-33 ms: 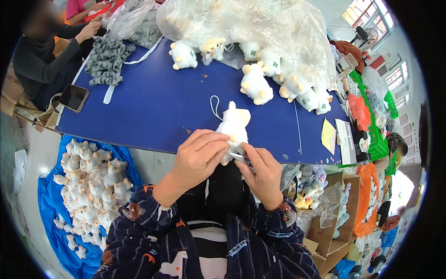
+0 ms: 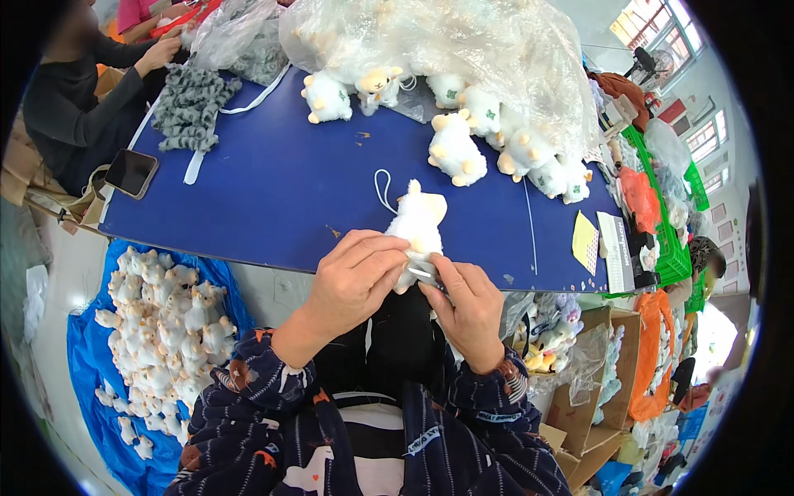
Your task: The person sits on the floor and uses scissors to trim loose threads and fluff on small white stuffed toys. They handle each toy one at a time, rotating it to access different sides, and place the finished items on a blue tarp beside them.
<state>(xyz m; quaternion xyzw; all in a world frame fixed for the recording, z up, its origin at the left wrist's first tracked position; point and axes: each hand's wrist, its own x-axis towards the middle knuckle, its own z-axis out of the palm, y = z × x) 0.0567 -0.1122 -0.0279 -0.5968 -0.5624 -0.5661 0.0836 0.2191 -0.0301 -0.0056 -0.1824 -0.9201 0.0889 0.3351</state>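
A small white plush sheep [image 2: 416, 223] with a cord loop at its head end lies at the table's front edge, its lower end toward me. My left hand [image 2: 357, 269] pinches its lower left side. At the lower right, the fingers of my right hand [image 2: 466, 304] close round a small pale grey flat piece [image 2: 420, 271] against the plush; whether it is a label or a tool I cannot make out. Another plush sheep [image 2: 456, 149] lies on its side farther back, apart from both hands.
Several plush sheep sit under clear plastic sheeting [image 2: 463, 50] at the back of the blue table [image 2: 265, 182]. A phone [image 2: 131, 174] lies at the left edge, near a seated co-worker [image 2: 74, 116]. Left below, a blue sack [image 2: 87, 347] holds many sheep. Cardboard boxes [image 2: 608, 372] stand at right.
The pale grey piece between my fingers has turned slightly and shows differently. My hands and the plush have hardly moved.
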